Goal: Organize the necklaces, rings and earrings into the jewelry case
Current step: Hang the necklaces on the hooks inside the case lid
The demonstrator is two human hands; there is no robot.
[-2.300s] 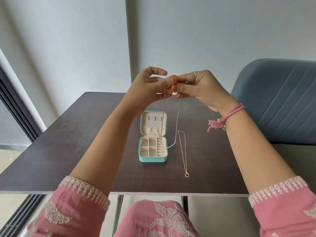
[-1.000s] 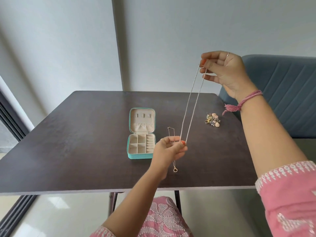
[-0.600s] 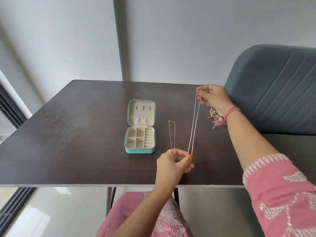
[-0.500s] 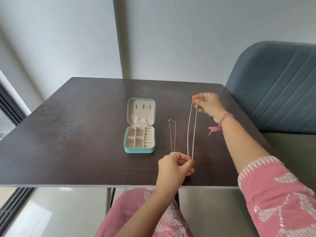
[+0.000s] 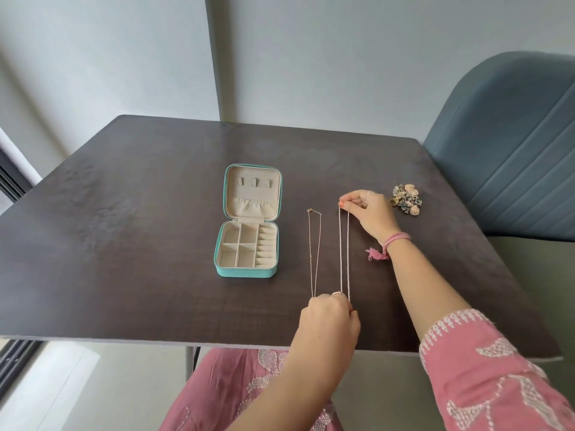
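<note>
Nothing is packed yet: the open jewelry case (image 5: 247, 241) shows empty compartments, while the left hand (image 5: 328, 318) and right hand (image 5: 365, 209) pinch a silver necklace (image 5: 344, 253) stretched on the bench (image 5: 124, 244), beside a rose-gold necklace (image 5: 315, 250) and a heap of rings and earrings (image 5: 406, 200).

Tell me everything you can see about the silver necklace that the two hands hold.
The silver necklace is a thin, pale metallic chain, doubled into two nearly parallel strands. It is stretched straight over the dark table, between the rose-gold necklace and the right forearm. The right hand pinches its far end; the left hand holds its near end. No pendant or clasp shows. Whether it touches the tabletop cannot be told.
</note>
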